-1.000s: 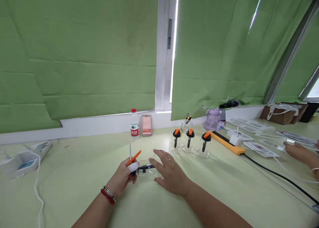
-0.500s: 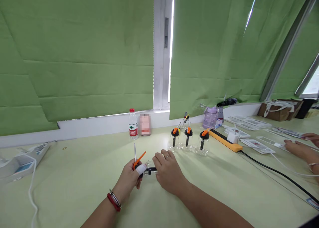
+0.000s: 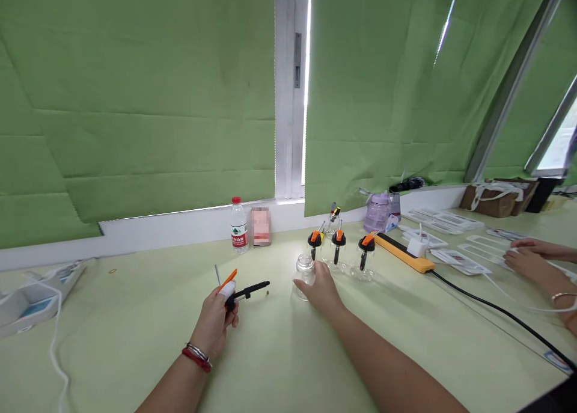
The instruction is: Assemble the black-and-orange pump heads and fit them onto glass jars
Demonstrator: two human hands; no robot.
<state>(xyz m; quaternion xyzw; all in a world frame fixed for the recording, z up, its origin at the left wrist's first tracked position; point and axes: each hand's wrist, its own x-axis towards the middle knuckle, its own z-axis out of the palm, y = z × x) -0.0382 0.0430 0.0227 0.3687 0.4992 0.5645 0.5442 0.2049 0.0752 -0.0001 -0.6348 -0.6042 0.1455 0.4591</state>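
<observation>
My left hand (image 3: 219,311) is closed around a bottle lid (image 3: 229,299) with an orange lever, a metal tube pointing up and a black stem (image 3: 252,289) sticking out to the right. A white wrap covers part of my thumb. Around a clear glass bottle (image 3: 305,267), my right hand (image 3: 323,290) curls its fingers; the bottle stands upright with an open mouth. Just behind that hand are three glass bottles fitted with the same black and orange lids: one (image 3: 314,240), another (image 3: 338,238) and a third (image 3: 366,244).
At the back stand a water bottle (image 3: 239,232), a phone (image 3: 261,228) and a purple jug (image 3: 377,213). A yellow power strip (image 3: 401,253) trails a black cable rightward. A white power strip (image 3: 45,290) lies left. Another person's hands (image 3: 532,260) work among white panels (image 3: 466,263).
The lid's stem has come out of the glass bottle. My left hand has drawn left with the lid, while my right hand has moved the bottle right and upright onto the table.
</observation>
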